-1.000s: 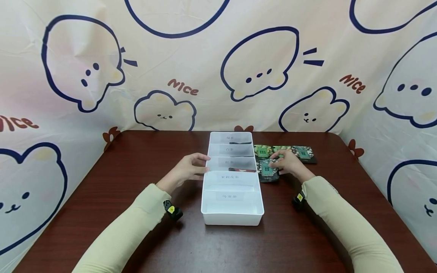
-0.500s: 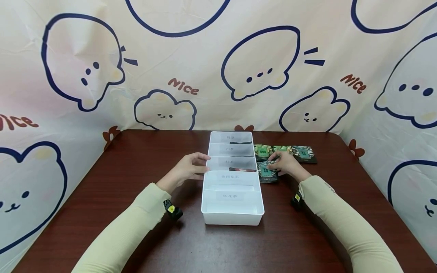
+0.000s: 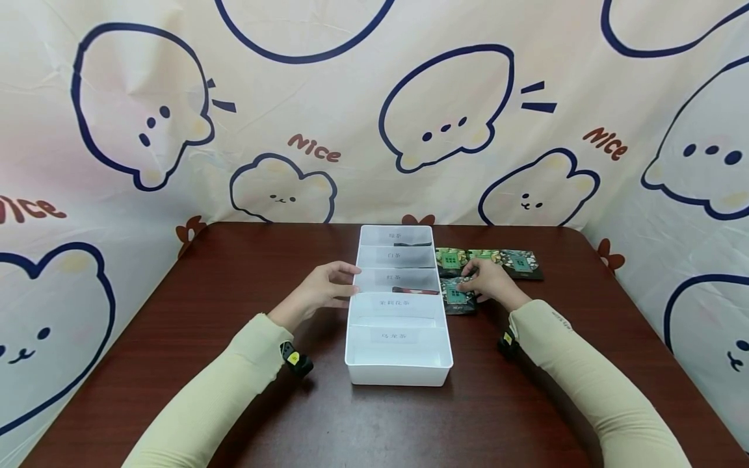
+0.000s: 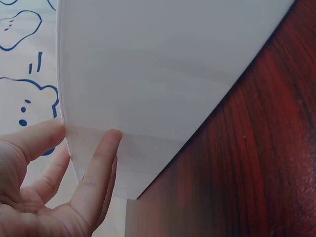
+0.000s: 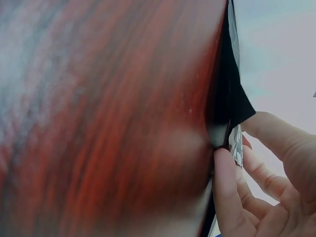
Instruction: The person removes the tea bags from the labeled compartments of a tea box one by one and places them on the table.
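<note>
A long white divided box (image 3: pixel 398 375) with labelled compartments stands lengthwise on the table. My left hand (image 3: pixel 320 285) touches its left side. In the left wrist view, fairly straight fingers (image 4: pixel 101 173) lie against the box wall, with one fingertip at the rim. To the right of the box, my right hand (image 3: pixel 493 283) pinches the edge of a dark, green-labelled tea packet (image 3: pixel 454 304). In the right wrist view, the packet's black edge (image 5: pixel 224 84) stands between the thumb and a finger of that hand (image 5: pixel 271 182). The fingers cover part of the packet.
Beyond the right hand lie a yellow-green packet (image 3: pixel 449 259), another green packet (image 3: pixel 483 253) and a dark one (image 3: pixel 523 262), in a row. Thin packet edges, one black (image 3: pixel 412 245) and one red (image 3: pixel 415 291), show inside box compartments. A patterned cloth (image 3: pixel 351 97) hangs behind the table.
My right hand has shifted slightly left, and the packet beneath it has tilted a little. The left hand and the box have stayed in place.
</note>
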A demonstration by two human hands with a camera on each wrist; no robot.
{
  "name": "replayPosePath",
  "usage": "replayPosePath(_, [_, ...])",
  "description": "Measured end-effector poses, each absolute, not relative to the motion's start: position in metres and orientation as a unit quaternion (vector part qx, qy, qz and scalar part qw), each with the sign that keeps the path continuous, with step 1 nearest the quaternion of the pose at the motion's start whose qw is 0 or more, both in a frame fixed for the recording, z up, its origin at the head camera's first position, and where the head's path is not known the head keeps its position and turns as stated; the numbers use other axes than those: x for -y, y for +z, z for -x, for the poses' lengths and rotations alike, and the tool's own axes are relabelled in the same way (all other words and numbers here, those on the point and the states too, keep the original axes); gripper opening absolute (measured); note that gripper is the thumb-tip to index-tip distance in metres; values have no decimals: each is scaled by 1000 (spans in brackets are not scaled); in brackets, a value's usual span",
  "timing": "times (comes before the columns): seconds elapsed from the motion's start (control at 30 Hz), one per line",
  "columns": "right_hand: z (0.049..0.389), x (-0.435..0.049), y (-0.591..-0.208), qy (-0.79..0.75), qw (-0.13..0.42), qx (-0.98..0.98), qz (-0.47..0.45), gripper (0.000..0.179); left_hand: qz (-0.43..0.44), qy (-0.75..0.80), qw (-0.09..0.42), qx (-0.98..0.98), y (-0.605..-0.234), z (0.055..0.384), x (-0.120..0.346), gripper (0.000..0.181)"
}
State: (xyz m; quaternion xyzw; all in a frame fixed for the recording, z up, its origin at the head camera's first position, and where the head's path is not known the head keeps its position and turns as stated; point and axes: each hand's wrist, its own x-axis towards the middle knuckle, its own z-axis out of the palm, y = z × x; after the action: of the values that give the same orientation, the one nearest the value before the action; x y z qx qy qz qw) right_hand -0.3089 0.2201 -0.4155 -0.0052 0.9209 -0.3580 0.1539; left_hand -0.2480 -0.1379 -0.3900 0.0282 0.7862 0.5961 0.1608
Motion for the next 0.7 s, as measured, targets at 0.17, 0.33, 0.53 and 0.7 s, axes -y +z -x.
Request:
replayPosePath(0.17, [305, -220, -413, -355, 151, -923, 10, 35, -24, 597, 164, -785, -390, 248, 137, 45])
replayPosePath(0.33, [305, -221, -415, -351, 149, -924, 13, 36, -23, 597, 165, -785, -390, 249, 137, 45])
replayPosePath(0.53, [306, -222, -417, -345, 145, -927, 17, 36, -27, 597, 163, -785, -390, 249, 138, 45])
replayPosePath(0.7, [305, -222, -417, -343, 145, -928, 15, 36, -28, 598, 165, -784, -391, 249, 138, 45])
